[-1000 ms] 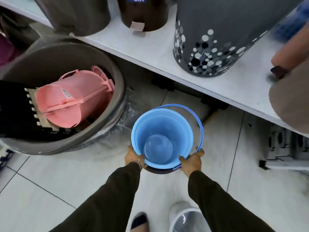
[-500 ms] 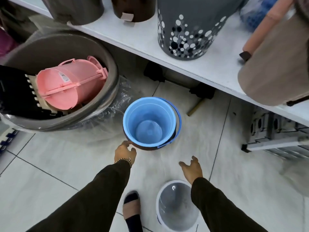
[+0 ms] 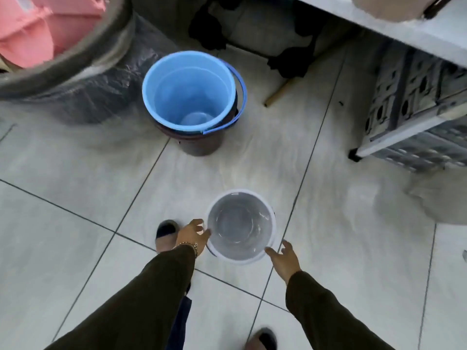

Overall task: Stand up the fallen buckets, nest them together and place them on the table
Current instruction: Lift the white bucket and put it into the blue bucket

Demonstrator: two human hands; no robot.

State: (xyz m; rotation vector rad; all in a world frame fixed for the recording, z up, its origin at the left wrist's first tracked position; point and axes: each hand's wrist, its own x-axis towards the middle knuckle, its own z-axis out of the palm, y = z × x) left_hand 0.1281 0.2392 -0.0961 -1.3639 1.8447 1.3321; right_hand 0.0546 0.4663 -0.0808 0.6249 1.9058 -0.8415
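A blue bucket [image 3: 188, 90] stands upright on the tiled floor, nested inside a dark brown bucket [image 3: 202, 145] whose base shows below it. Closer to me stands a white bucket [image 3: 241, 226], upright with its grey inside showing. My left hand [image 3: 192, 234] is at its left rim, fingers spread and touching or almost touching the edge. My right hand [image 3: 284, 258] hovers at its lower right rim, fingers apart. Neither hand has closed on anything.
A large grey tub [image 3: 83, 54] wrapped in plastic holds a pink bucket [image 3: 38, 29] at the upper left. The white table edge [image 3: 394, 29] runs across the upper right, with a perforated crate [image 3: 414, 109] under it. My slippered feet [image 3: 165, 234] are beside the white bucket.
Both hands let go of the blue bucket, left it standing in the brown one, and moved back to the white bucket's rim. The view tilted down toward the floor.
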